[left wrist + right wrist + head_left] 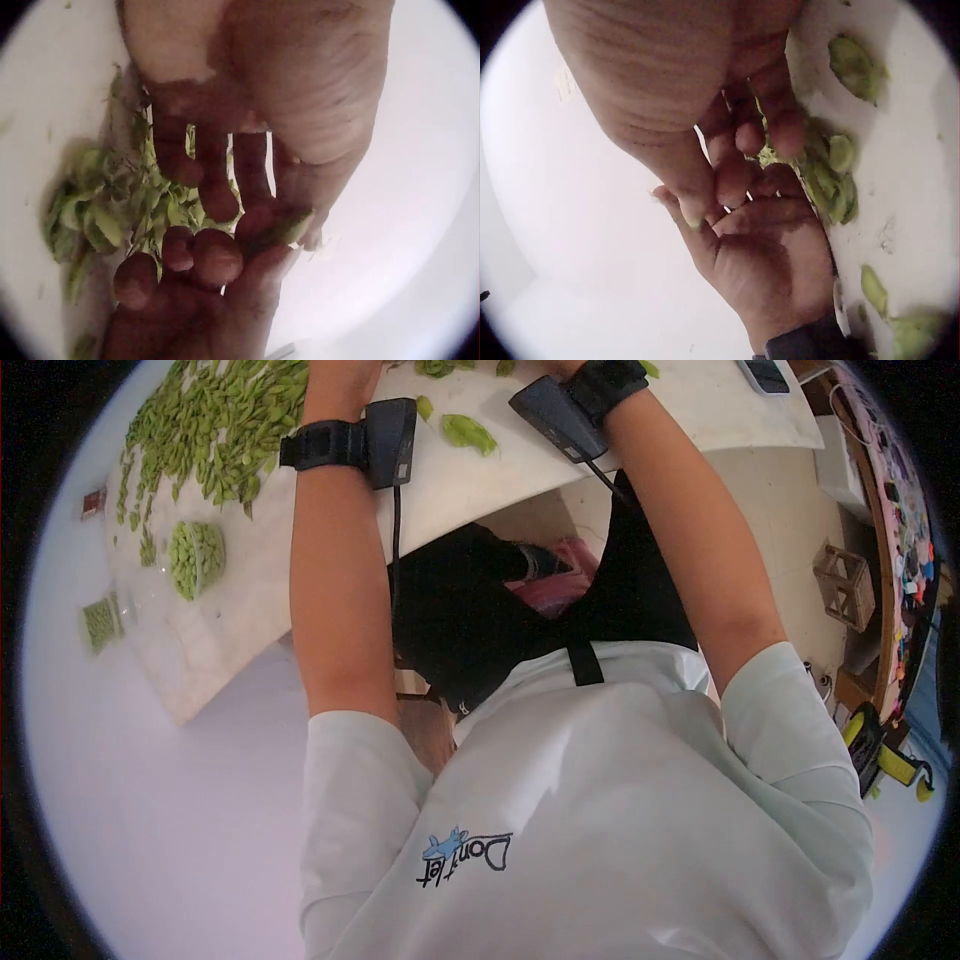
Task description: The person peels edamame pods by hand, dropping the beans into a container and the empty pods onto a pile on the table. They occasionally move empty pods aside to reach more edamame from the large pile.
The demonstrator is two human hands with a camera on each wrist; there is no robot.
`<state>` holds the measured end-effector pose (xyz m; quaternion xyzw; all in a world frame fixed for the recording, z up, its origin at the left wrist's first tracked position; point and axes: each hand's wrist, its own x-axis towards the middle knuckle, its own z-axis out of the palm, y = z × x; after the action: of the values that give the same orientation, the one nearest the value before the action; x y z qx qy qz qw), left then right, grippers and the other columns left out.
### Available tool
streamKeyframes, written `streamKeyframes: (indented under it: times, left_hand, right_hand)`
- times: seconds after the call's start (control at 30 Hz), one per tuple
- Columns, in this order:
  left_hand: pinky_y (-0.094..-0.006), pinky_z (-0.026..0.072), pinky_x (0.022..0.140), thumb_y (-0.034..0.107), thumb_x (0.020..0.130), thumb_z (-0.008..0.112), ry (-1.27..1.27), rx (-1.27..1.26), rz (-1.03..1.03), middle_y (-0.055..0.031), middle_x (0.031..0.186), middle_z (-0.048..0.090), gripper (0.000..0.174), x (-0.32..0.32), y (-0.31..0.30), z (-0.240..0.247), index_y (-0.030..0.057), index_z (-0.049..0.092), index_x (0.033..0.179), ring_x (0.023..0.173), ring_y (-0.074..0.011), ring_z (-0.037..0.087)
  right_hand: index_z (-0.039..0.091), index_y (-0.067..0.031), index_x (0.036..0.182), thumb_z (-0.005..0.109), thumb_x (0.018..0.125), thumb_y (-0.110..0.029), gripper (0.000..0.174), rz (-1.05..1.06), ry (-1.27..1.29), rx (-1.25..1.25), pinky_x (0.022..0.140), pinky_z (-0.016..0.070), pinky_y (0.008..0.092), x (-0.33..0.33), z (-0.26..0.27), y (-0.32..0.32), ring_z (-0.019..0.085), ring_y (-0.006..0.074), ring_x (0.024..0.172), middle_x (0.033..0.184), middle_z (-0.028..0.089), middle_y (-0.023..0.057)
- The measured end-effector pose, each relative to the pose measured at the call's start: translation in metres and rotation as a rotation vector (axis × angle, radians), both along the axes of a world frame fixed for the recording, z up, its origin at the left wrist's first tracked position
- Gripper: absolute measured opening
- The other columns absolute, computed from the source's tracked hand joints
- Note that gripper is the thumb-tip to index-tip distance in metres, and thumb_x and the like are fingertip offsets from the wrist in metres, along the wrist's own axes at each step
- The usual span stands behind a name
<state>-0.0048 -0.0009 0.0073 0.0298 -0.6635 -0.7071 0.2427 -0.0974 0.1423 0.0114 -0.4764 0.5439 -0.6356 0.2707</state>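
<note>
Soybean pod (289, 231) is located between the fingertips of both hands, above the white surface (740, 420). Left hand (277, 90): fingers curled, thumb and index finger apparently clamped on the pod. Right hand (675, 67): fingers curled, thumb pressed against the same pod; exact fingertip contact is partly hidden. Green husks (829, 184) lie on the surface just beside the hands. A pile of pods (225, 425) occupies the far left; a clear container (217, 550) of pale green beans (188, 563) stands nearer on the left. Handling: the pod is probably light, with a flexible, slightly slippery shell. Grip along the seam near one end; excess pressure may crush the contents.
</note>
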Motion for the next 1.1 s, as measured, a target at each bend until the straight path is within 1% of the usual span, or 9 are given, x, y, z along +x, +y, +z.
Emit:
streamKeyframes:
  times: [0.23,0.33,0.43,0.53,0.63,0.73,0.83,1.03,1.1]
  left_hand:
    - [-0.024,0.0411,0.058,0.024,0.087,0.062,-0.02,0.024,-0.192,0.0022,0.075,0.053,0.018,0.001,-0.006,-0.002,0.0067,0.058,0.084,0.063,-0.0079,0.046]
    - [-0.0235,0.0399,0.059,0.021,0.088,0.061,0.142,0.096,0.023,0.0027,0.074,0.051,0.015,-0.002,-0.006,-0.007,0.0059,0.059,0.085,0.063,-0.0078,0.045]
    - [-0.0238,0.0388,0.06,0.018,0.089,0.059,0.168,0.107,0.147,0.0028,0.072,0.049,0.015,0.001,-0.007,0.004,0.0038,0.06,0.092,0.063,-0.0078,0.043]
    - [-0.0228,0.0371,0.058,0.021,0.089,0.059,0.042,0.087,0.254,0.0025,0.072,0.049,0.02,0.001,0.024,0.023,0.0025,0.059,0.098,0.062,-0.0072,0.043]
    - [-0.0216,0.0352,0.055,0.024,0.089,0.059,0.054,-0.107,0.257,0.0035,0.07,0.05,0.023,0.005,0.025,0.017,0.0039,0.059,0.101,0.06,-0.0056,0.041]
    - [-0.021,0.033,0.053,0.027,0.088,0.06,-0.013,-0.067,0.144,0.0045,0.068,0.051,0.023,-0.001,0.002,0.001,0.006,0.061,0.098,0.056,-0.0045,0.039]
    - [-0.021,0.0336,0.051,0.029,0.087,0.061,-0.074,-0.16,0.108,0.0049,0.066,0.051,0.022,0.001,0.009,0.005,0.0073,0.061,0.092,0.054,-0.0042,0.04]
    - [-0.0217,0.0349,0.051,0.03,0.086,0.063,-0.074,-0.148,0.115,0.0024,0.066,0.054,0.023,0.002,0.015,0.009,0.0071,0.061,0.085,0.055,-0.0056,0.044]
    - [-0.0223,0.035,0.051,0.03,0.086,0.063,-0.051,-0.146,0.119,0.002,0.065,0.054,0.023,0.0,0.01,0.005,0.0067,0.061,0.081,0.055,-0.0061,0.043]
  right_hand:
    - [0.067,-0.0022,0.077,0.069,0.079,-0.02,0.018,0.042,0.015,0.121,0.051,0.0441,0.0237,0.001,0.003,0.003,0.056,0.0084,0.056,0.066,0.064,0.004]
    - [0.066,-0.0015,0.076,0.069,0.079,-0.021,0.02,0.078,0.153,0.187,0.051,0.0434,0.0227,-0.001,0.002,0.001,0.055,0.0077,0.056,0.067,0.064,0.0042]
    - [0.064,-0.0016,0.079,0.067,0.081,-0.022,0.02,0.014,0.046,0.031,0.051,0.0424,0.022,-0.002,-0.003,-0.003,0.052,0.0067,0.056,0.068,0.063,0.0034]
    - [0.063,-0.0027,0.083,0.065,0.082,-0.02,0.018,-0.164,0.045,-0.034,0.051,0.0421,0.0214,-0.002,-0.001,-0.001,0.05,0.0057,0.057,0.068,0.06,0.002]
    - [0.061,-0.0032,0.086,0.064,0.082,-0.018,0.016,-0.201,0.019,-0.122,0.05,0.0419,0.0212,-0.007,-0.004,-0.002,0.05,0.0055,0.057,0.067,0.058,0.0008]
    - [0.06,-0.0032,0.086,0.064,0.083,-0.016,0.014,-0.302,0.026,-0.119,0.05,0.0417,0.0207,-0.003,0.0,-0.002,0.05,0.0053,0.057,0.067,0.057,0.0005]
    - [0.06,-0.0033,0.086,0.064,0.083,-0.014,0.012,-0.304,0.094,-0.109,0.05,0.0415,0.021,-0.004,0.0,-0.001,0.049,0.0051,0.056,0.066,0.057,0.0005]
    - [0.06,-0.0031,0.086,0.066,0.082,-0.015,0.014,-0.248,0.128,-0.088,0.05,0.0403,0.021,-0.011,-0.008,-0.005,0.049,0.0046,0.056,0.067,0.058,0.0006]
    - [0.061,-0.0029,0.089,0.066,0.082,-0.016,0.016,-0.242,0.096,-0.078,0.05,0.0398,0.021,-0.007,-0.003,-0.003,0.048,0.0045,0.056,0.069,0.059,0.0007]
